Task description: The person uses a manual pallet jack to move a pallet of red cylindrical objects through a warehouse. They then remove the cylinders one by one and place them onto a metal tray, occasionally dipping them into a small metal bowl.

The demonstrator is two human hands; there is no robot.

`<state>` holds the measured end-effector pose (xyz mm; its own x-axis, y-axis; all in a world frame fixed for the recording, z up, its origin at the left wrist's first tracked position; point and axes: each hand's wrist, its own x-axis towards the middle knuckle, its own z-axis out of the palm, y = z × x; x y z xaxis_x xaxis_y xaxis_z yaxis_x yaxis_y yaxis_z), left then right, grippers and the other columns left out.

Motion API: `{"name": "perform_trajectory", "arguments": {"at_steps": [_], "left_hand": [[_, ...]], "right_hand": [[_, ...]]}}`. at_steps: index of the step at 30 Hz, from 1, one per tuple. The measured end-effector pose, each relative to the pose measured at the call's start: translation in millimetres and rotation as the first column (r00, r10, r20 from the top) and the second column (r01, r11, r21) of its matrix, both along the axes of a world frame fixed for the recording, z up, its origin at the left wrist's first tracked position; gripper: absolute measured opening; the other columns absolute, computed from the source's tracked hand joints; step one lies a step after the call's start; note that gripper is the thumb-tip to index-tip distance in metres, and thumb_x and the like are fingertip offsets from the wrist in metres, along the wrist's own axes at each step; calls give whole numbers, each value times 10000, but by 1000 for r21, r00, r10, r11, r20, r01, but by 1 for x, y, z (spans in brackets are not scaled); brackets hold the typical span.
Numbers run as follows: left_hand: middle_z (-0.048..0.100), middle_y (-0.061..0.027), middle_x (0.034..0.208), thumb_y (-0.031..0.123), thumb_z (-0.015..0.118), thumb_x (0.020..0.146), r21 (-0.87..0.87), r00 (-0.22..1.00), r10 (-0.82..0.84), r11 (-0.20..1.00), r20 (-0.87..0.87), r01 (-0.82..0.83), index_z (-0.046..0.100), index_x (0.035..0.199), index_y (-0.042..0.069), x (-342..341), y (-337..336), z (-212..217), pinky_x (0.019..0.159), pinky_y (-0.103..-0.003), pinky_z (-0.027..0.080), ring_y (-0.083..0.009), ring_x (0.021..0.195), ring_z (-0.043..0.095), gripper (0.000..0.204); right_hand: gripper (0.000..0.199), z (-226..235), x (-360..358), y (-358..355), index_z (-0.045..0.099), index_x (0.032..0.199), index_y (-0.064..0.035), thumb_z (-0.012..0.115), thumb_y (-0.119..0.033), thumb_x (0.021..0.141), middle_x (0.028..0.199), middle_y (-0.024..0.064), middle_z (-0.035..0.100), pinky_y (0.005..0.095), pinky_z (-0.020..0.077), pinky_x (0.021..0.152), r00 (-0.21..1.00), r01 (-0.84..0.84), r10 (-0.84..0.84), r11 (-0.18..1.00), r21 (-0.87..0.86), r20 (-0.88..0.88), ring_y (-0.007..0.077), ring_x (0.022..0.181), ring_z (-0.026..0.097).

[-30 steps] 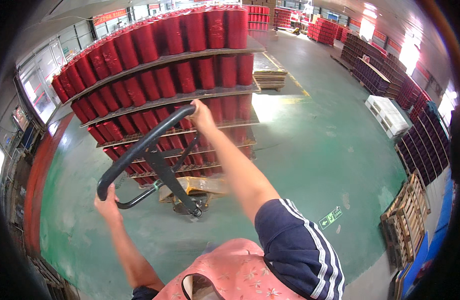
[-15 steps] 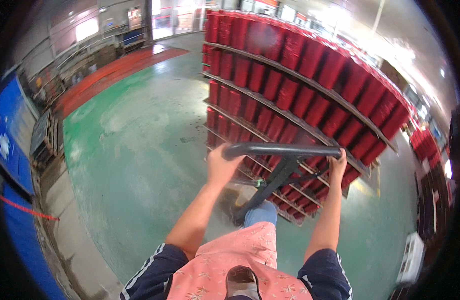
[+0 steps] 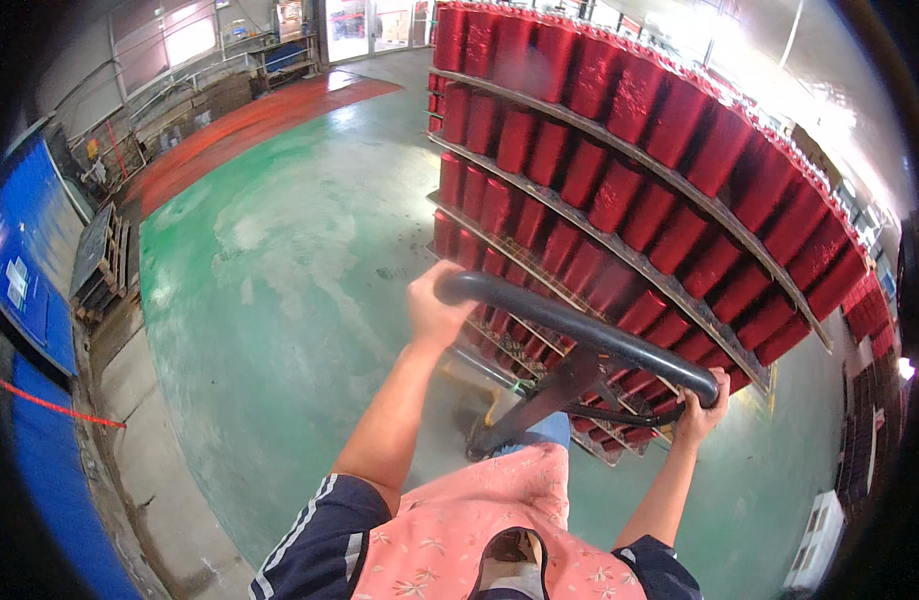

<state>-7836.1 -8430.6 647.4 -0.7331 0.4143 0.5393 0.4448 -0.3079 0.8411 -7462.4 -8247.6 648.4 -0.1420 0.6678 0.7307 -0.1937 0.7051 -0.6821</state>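
Black handle (image 3: 589, 325), left hand (image 3: 437, 308) and right hand (image 3: 701, 410) gripping it, boards (image 3: 717, 208) bearing red cylinders (image 3: 615, 92)

The left hand (image 3: 439, 308) covers part of the black handle (image 3: 599, 332), whose right end partly hides the right hand (image 3: 703, 408). The handle also blocks lower layers of the red cylinders (image 3: 619, 190). The apron (image 3: 459, 510) hides most of a jeans leg (image 3: 551, 430) and runs off the lower edge; the dark rim crops the white block (image 3: 817, 540).
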Motion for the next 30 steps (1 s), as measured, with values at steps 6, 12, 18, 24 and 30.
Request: {"name": "perform_trajectory", "arguments": {"at_steps": [6,12,18,24,30], "left_hand": [[672,-51,742,20,779,666,13,999,-34,999,13,34,658,828,11,-6,0,1,689,-287,505,-120,716,622,202],[622,-19,744,-13,723,680,-2,998,-63,998,26,63,644,880,7,-20,32,-25,669,-268,474,-110,695,583,217],[473,16,654,-24,576,766,73,962,-120,992,243,106,578,879,26,-68,0,-32,428,-233,320,-74,499,420,123],[465,-30,583,-45,570,811,40,958,-191,981,216,187,532,755,17,-49,3,-13,454,-273,331,-119,466,416,92],[475,-34,585,-44,563,839,42,948,-199,980,249,194,540,770,8,-36,6,-11,463,-274,335,-115,473,418,89]], "right_hand": [[323,2,-8,-1,542,895,-37,754,52,669,883,36,500,216,414,555,996,92,-93,994,64,13,101,716,489],[371,-4,16,1,582,925,-31,811,-18,633,925,38,561,277,476,730,979,195,-191,978,-75,68,145,841,560],[471,21,-19,-18,620,962,-54,880,-212,603,924,16,605,306,477,802,970,177,-154,977,-115,186,146,902,592],[438,14,-16,-15,576,898,-50,910,-193,654,766,15,574,279,447,655,995,43,-34,994,-96,98,94,732,549],[437,15,-11,-14,564,899,-54,909,-180,663,769,12,573,282,449,662,994,38,-23,991,-128,111,94,732,550]]}}
